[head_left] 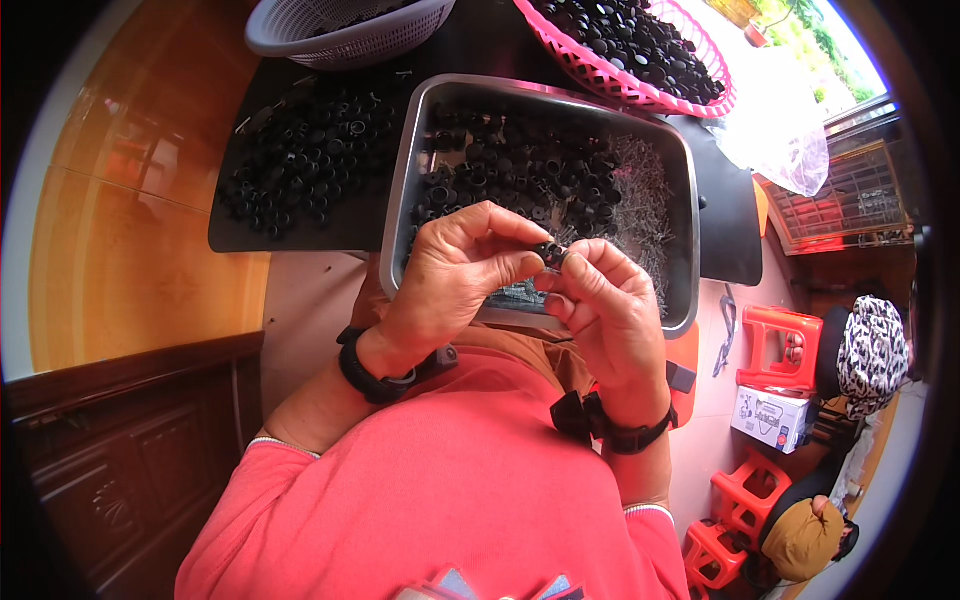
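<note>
Both hands meet just above the near rim of a metal tray (pixel 392 215), pinching one small black ring-shaped part (pixel 550 252) between them. The left hand (pixel 450 275) curls closed, its thumb and forefinger pressing the part from the left, while the right hand (pixel 605 300) closes on it from the other side with its fingertips (pixel 575 265) bent inward; the part is so small and shaded that its exact shape is hard to make out, though it looks like a short rubbery cap. Each wrist wears a dark band. Below the hands, the tray holds a heap of similar black pieces (pixel 500 160) on its left and middle and a mass of thin metal pins (pixel 645 200) on its right. The tray rests on a black board (pixel 730 230), where more loose black parts (pixel 300 155) lie to its left. Beyond it stand a grey plastic basket (pixel 345 40) and a pink plastic basket (pixel 640 95) filled with black caps. At the lower right, well apart from the hands, are orange plastic stools (pixel 775 345), a small cardboard box (pixel 770 418), and two other people seated by them.
</note>
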`<state>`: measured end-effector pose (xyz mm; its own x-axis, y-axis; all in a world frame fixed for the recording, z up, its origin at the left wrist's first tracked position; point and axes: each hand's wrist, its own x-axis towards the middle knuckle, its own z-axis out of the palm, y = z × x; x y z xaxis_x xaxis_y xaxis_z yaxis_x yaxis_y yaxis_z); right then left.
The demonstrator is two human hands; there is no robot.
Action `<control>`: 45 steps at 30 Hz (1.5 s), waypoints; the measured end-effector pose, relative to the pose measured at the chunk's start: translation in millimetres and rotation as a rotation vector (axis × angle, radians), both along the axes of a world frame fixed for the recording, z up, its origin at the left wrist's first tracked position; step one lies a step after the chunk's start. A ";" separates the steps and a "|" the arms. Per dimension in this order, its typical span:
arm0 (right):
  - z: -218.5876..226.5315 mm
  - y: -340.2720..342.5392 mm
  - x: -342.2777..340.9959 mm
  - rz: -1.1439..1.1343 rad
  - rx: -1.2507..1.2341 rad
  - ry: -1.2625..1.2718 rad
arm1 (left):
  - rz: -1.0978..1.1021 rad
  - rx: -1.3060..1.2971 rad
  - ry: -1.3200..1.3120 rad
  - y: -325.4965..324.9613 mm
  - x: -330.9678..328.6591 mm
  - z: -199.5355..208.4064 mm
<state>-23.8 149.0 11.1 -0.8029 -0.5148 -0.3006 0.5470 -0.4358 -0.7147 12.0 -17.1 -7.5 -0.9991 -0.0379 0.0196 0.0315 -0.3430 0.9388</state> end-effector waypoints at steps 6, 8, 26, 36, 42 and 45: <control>-0.7 0.0 -3.2 0.040 -0.074 -0.099 | 0.004 0.056 0.021 1.1 -1.3 0.9; -2.5 -0.9 -4.5 0.041 -0.086 -0.108 | -0.011 0.059 0.007 0.5 -1.7 2.5; -9.7 -6.2 -2.0 0.004 -0.205 -0.174 | 0.097 -0.021 0.060 8.1 -6.9 -1.9; -4.0 -7.0 0.4 -0.035 -0.150 -0.102 | 0.111 0.055 0.071 8.3 -7.8 -3.3; -2.8 -8.1 2.1 -0.044 -0.121 -0.062 | 0.098 0.076 0.094 6.2 -7.1 -2.5; -4.9 -10.4 3.0 -0.050 -0.153 -0.055 | 0.085 0.082 0.111 5.7 -6.0 0.4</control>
<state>-20.8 138.6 6.2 -0.8129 -0.5182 -0.2659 0.5587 -0.5648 -0.6074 6.1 -11.4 -7.1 -0.9840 -0.1283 0.1236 0.1661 -0.4102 0.8968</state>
